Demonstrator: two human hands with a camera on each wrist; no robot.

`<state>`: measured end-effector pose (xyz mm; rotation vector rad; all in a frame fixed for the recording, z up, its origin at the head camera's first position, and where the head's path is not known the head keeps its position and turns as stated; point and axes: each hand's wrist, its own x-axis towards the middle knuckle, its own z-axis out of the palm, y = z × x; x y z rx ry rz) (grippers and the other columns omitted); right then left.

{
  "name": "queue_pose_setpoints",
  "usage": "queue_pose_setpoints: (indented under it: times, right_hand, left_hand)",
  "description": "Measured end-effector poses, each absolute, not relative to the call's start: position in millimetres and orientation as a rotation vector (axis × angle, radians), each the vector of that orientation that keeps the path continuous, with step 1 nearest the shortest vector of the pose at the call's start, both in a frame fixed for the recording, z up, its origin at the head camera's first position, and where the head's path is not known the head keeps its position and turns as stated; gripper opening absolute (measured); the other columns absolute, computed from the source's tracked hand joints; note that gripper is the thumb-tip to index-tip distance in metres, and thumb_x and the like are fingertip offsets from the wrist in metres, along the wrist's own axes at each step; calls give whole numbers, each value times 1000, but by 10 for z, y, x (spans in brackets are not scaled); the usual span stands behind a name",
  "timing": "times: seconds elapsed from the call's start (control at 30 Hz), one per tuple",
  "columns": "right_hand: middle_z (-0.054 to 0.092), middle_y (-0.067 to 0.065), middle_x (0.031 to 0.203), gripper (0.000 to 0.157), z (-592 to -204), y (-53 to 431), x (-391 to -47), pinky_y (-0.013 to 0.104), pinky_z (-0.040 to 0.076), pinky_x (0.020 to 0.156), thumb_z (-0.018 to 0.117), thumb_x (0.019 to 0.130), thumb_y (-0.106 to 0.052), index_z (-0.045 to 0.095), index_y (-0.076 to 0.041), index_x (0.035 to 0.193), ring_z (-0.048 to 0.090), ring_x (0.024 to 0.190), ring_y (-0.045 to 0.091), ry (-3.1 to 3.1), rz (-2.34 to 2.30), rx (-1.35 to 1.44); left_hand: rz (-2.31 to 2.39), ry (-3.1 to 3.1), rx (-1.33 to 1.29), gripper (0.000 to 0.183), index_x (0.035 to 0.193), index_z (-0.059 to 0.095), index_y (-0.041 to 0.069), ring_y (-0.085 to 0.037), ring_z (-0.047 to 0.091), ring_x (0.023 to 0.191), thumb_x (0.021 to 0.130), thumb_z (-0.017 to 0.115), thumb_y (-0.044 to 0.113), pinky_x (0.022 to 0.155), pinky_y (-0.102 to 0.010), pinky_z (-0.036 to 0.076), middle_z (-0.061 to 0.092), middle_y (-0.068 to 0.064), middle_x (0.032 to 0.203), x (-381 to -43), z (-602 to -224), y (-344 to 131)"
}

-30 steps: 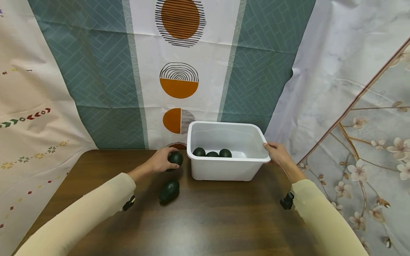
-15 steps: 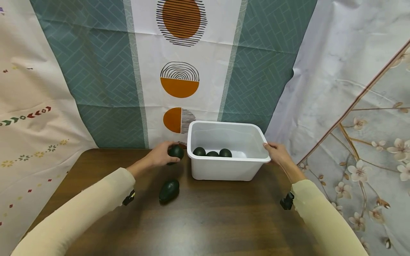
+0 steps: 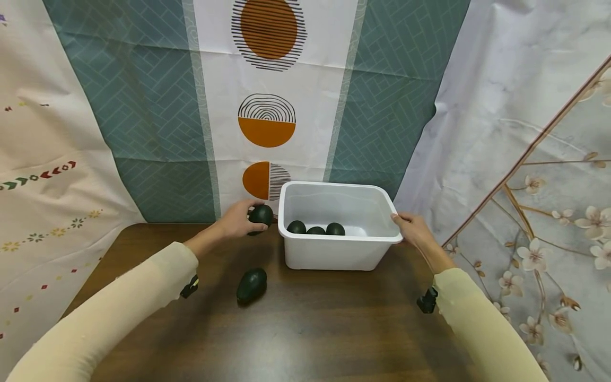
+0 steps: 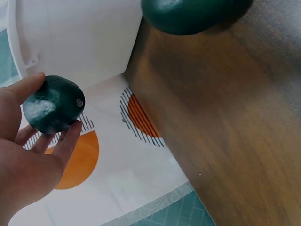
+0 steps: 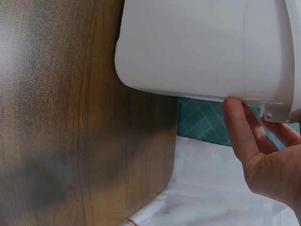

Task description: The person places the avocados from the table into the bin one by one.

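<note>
In the head view my left hand (image 3: 234,220) holds a dark green avocado (image 3: 261,214) above the table, just left of the white plastic bin (image 3: 329,254). The left wrist view shows thumb and fingers pinching this avocado (image 4: 54,104), its stem end visible. My right hand (image 3: 414,229) grips the bin's right rim, thumb on top. Seen from the right wrist, its fingers (image 5: 237,125) press against the outer side wall below the rim. Three avocados (image 3: 335,228) lie inside the bin, partly hidden by its front wall. Another avocado (image 3: 252,285) lies on the table in front of the left hand.
The brown wooden table (image 3: 305,329) stretches across the front. Directly behind the bin hangs a patterned cloth (image 3: 267,74) with orange circles. Floral cloth (image 3: 534,254) covers the right side, and a cream printed cloth (image 3: 57,159) hangs at left.
My left hand has raised the avocado from beside the bin's left wall to about rim height. The right hand, the bin and the loose avocado have stayed put.
</note>
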<state>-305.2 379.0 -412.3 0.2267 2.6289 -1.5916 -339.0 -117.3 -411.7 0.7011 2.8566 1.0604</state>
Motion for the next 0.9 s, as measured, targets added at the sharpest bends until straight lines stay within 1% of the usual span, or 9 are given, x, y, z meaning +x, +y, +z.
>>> queue_pose_setpoints:
  times: [0.13,0.27,0.37,0.53,0.6,0.7,0.9]
  right_hand:
    - [53,35,145,59,-4124,3788,-3052,38,65,74,50,114,-34,44,6,157,70,97,26,2637,-1578,225]
    - [53,35,146,60,-4123,3788,-3048,38,65,74,50,114,-35,44,5,157,70,101,28,2645,-1561,222]
    - [53,35,146,60,-4119,3789,-3042,41,65,76,50,114,-34,44,6,157,70,101,29,2651,-1560,217]
    - [53,37,145,59,-4110,3781,-3036,40,65,73,50,114,-33,43,7,157,70,96,26,2643,-1581,217]
    - [53,36,145,59,-4110,3781,-3035,38,65,72,50,114,-33,43,7,157,70,97,27,2643,-1580,223]
    - [53,36,145,59,-4119,3785,-3043,38,65,72,50,114,-33,43,6,157,70,99,29,2639,-1584,229]
    - [53,36,144,58,-4134,3783,-3054,38,65,71,51,113,-32,44,7,157,70,97,28,2642,-1598,223]
  left_hand:
    - [1082,2867,698,75,151,51,-5,-47,61,124,90,86,22,100,-58,54,56,-27,146,-3391,-4064,-1187]
    - [1082,2877,695,75,151,51,-3,-45,62,123,90,86,23,99,-56,55,57,-25,146,-3387,-4035,-1195]
    - [1080,2881,703,75,151,52,-3,-45,62,123,90,86,24,99,-56,55,57,-25,145,-3381,-4009,-1198]
    - [1080,2882,709,74,151,52,-1,-45,62,123,90,86,25,96,-56,56,58,-25,144,-3385,-3963,-1210]
    - [1076,2879,706,75,151,52,-1,-45,62,124,90,86,25,96,-55,56,57,-25,144,-3389,-3943,-1215]
    - [1060,2887,706,75,152,51,-1,-45,61,124,90,86,25,97,-56,56,57,-25,145,-3391,-3907,-1214]
    - [1041,2912,734,74,151,52,-2,-45,62,123,90,86,25,98,-56,55,56,-26,145,-3381,-3829,-1199]
